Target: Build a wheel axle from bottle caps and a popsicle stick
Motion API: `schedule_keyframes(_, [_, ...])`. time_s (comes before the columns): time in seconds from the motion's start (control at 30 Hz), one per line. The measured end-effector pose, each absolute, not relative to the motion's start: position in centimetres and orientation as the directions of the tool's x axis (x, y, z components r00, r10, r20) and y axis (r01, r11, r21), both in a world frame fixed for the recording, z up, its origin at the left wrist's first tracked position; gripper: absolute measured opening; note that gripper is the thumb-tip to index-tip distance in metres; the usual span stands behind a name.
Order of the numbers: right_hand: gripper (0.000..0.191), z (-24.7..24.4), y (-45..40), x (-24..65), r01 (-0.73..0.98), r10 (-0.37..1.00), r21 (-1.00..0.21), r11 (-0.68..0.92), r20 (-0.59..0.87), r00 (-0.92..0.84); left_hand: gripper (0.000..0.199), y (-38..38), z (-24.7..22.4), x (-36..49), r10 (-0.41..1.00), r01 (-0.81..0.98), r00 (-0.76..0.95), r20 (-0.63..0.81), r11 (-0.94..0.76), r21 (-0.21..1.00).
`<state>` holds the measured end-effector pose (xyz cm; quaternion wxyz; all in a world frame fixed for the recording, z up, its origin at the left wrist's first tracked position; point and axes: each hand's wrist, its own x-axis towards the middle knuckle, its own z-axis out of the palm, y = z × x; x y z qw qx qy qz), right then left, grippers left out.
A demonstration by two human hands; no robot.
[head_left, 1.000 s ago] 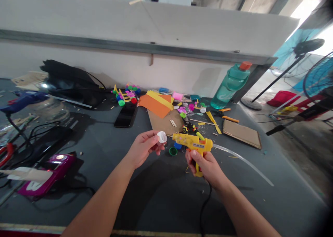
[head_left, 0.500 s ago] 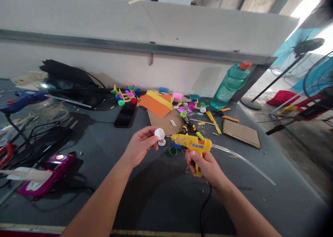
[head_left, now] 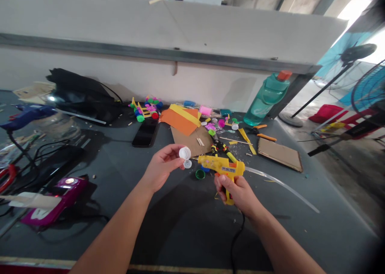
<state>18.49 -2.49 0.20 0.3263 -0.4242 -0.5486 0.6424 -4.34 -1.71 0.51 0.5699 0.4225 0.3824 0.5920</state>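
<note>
My left hand point(head_left: 162, 165) pinches a white plastic bottle cap point(head_left: 185, 153) between its fingertips, open side facing right. Just below it is a second white cap point(head_left: 187, 164), and I cannot tell whether it touches the hand or lies on the mat. My right hand point(head_left: 237, 191) grips the handle of a yellow hot glue gun point(head_left: 221, 166), its nozzle pointing left toward the caps. A long clear glue stick point(head_left: 281, 185) extends from the gun's rear. A black cord point(head_left: 237, 242) runs down from the handle. A green cap point(head_left: 200, 174) lies under the nozzle.
A dark grey mat point(head_left: 180, 242) covers the bench. Ahead are cardboard point(head_left: 186, 139), orange paper point(head_left: 180, 121), a phone point(head_left: 146, 132) and a teal bottle point(head_left: 266, 99). A blue glue gun point(head_left: 28, 115) and a purple device point(head_left: 57, 206) sit left.
My left hand has risen slightly and moved left, lifting the white cap. A second white cap now shows below it. The glue gun has barely moved.
</note>
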Motion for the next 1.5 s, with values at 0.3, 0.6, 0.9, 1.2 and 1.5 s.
schedule_keyframes(0.3, [0.053, 0.31, -2.64, 18.40, 0.063, 0.879, -0.979, -0.193, -0.201, -0.432, 0.033, -1.63, 0.19, -4.39, 0.997, -0.346, 0.018, 0.073, -0.062, 0.936])
schedule_keyframes(0.6, [0.053, 0.34, -2.61, 18.51, 0.037, 0.886, -0.979, -0.203, -0.200, -0.418, 0.030, -1.59, 0.26, -4.29, 0.999, -0.350, -0.002, 0.045, -0.042, 0.936])
schedule_keyframes(0.9, [0.053, 0.46, -2.75, 18.53, 0.052, 0.873, -0.982, -0.184, -0.187, -0.451, 0.027, -1.62, -0.13, -4.36, 1.000, -0.253, 0.019, 0.012, -0.007, 0.967])
schedule_keyframes(1.2, [0.051, 0.40, -2.78, 18.47, 0.042, 0.874, -0.981, -0.189, -0.188, -0.447, 0.030, -1.86, 0.31, -3.97, 0.999, -0.191, 0.037, -0.032, 0.039, 0.981])
schedule_keyframes(1.5, [0.052, 0.23, -2.67, 18.55, 0.029, 0.882, -0.979, -0.203, -0.196, -0.428, 0.032, -1.94, 0.28, -3.94, 0.997, -0.161, 0.063, -0.032, 0.042, 0.986])
